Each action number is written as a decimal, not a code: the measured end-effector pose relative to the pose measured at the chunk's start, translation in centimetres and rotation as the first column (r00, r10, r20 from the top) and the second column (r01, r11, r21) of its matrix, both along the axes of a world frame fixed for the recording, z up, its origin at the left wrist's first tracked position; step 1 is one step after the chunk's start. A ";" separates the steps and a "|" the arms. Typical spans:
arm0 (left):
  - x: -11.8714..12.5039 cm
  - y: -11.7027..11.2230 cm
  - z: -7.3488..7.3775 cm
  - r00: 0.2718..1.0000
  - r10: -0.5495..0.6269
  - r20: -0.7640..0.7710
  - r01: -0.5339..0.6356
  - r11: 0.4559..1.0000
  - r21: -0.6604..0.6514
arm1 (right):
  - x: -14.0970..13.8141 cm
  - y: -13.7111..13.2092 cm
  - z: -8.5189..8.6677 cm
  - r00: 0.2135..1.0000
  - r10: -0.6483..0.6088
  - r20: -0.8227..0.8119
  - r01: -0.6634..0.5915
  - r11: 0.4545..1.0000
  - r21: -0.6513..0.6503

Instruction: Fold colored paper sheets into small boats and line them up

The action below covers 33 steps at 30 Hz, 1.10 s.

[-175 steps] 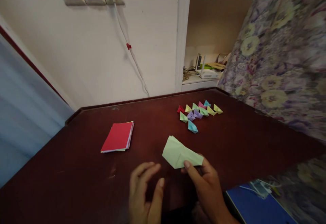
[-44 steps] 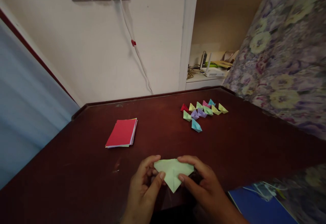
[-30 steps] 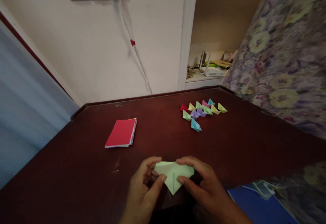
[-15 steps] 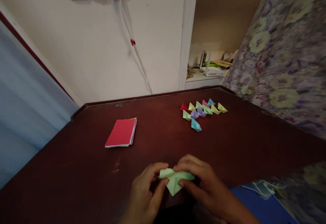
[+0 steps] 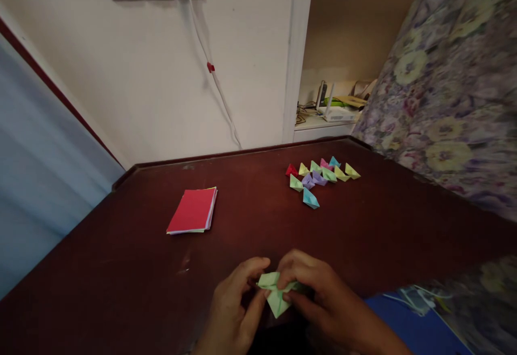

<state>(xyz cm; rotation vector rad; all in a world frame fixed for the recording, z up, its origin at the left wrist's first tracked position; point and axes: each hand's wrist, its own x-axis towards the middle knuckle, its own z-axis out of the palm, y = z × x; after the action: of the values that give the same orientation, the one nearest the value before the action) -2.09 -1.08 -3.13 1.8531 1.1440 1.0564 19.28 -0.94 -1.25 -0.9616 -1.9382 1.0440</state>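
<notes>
A partly folded piece of light green paper (image 5: pixel 278 302) is between my hands at the near side of the table, its point toward me. My left hand (image 5: pixel 238 304) grips the paper's left side, thumb on the near face and index finger at the far edge. On the right side, my right hand (image 5: pixel 319 296) pinches it between thumb and fingers, which cover much of that half. Farther off to the right stand several small folded paper boats, among them a blue boat (image 5: pixel 311 198), a red boat (image 5: pixel 291 170) and a purple boat (image 5: pixel 319 178).
A stack of coloured paper (image 5: pixel 193 210), red on top, lies left on the dark red table (image 5: pixel 250 209). A white cable (image 5: pixel 220 94) hangs down the wall. Behind, a router (image 5: pixel 338 113) sits on a shelf. A flowered curtain (image 5: pixel 444 91) borders the right side.
The green paper has shifted slightly toward me, and its upper flap on the left now shows as a folded strip. My right fingers have moved over more of its right half.
</notes>
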 end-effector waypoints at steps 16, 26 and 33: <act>-0.2 0.5 0.1 0.989 0.063 0.132 -0.028 0.968 -0.247 | 0.7 -0.3 -1.3 0.980 -0.199 0.029 0.200 0.953 -0.228; 0.1 1.0 0.5 0.930 0.023 0.368 0.171 0.858 -0.484 | 0.8 0.0 -1.3 0.966 -0.228 -0.124 0.155 0.890 -0.428; 0.7 1.4 0.0 0.920 0.223 0.322 -0.049 0.881 -0.471 | 0.3 0.5 -1.6 0.924 -0.326 -0.201 0.203 0.862 -0.464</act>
<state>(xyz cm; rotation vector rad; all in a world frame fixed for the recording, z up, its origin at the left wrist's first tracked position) -1.40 0.31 -3.18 1.1605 1.1836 1.0490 19.62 -0.45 -2.88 -1.2162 -1.3189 1.3932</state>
